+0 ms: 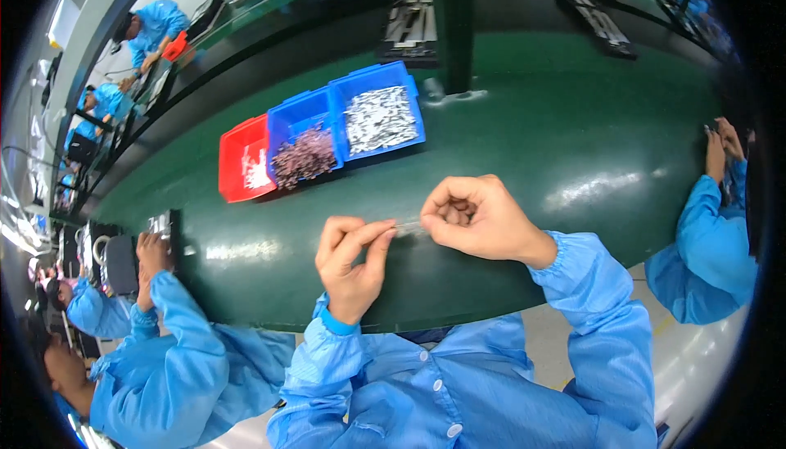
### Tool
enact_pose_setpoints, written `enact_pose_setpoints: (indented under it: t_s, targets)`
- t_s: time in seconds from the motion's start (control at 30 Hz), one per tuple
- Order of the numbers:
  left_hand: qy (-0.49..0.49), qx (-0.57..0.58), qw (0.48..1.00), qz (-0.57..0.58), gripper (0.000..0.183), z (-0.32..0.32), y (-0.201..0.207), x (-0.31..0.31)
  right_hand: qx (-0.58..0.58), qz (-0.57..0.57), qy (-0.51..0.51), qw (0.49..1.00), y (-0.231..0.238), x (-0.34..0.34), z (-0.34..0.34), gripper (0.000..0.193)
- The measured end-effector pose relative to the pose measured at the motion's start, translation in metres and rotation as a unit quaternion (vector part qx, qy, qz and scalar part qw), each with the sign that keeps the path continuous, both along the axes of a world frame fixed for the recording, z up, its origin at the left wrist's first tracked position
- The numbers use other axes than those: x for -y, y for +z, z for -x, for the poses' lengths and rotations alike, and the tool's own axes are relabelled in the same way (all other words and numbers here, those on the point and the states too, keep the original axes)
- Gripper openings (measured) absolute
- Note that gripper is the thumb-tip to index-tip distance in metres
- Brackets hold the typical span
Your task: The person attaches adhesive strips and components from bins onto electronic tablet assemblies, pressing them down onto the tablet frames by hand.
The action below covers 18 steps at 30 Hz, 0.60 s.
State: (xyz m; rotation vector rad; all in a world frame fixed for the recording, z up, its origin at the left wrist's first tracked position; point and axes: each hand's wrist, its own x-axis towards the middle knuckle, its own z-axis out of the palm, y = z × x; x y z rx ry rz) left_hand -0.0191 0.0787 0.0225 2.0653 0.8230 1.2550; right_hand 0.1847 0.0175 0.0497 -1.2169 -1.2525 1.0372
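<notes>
Above the green tabletop [311,240], my left hand [352,262] is closed in a pinch between thumb and forefinger. It grips one end of a thin, pale, slender piece [408,225], too small to make out its exact kind. The other end meets the fingertips of my right hand [491,224], which is also pinched, its remaining fingers curled in. Beyond my hands stand three joined bins. The red bin [232,164] holds small white parts, the middle blue bin [282,119] brownish-pink parts, and the right blue bin [348,86] white-and-black parts.
A dark green post [453,31] rises behind the bins. Trays of metal parts [409,27] lie on a raised strip at the back. A co-worker [164,351] in blue sits close on my left, another [708,236] on my right. More people work across the far left.
</notes>
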Motion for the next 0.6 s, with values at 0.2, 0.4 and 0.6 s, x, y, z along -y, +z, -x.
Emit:
enact_pose_setpoints:
  t_s: [0.2, 0.4, 0.6]
  targets:
    - [0.018, 0.031, 0.998, 0.047, 0.015, -0.014, 0.000, 0.005, -0.140, -0.022, 0.014, 0.990, -0.019, -0.008, -0.015, 0.012]
    - [-0.042, 0.046, 0.985, 0.158, 0.011, -0.016, -0.014, -0.001, -0.091, -0.012, -0.357, 0.929, -0.049, -0.030, -0.156, 0.015]
    - [-0.063, 0.019, 0.971, 0.229, 0.009, -0.028, -0.025, 0.002, -0.277, -0.112, -0.465, 0.833, -0.066, -0.022, -0.340, 0.018]
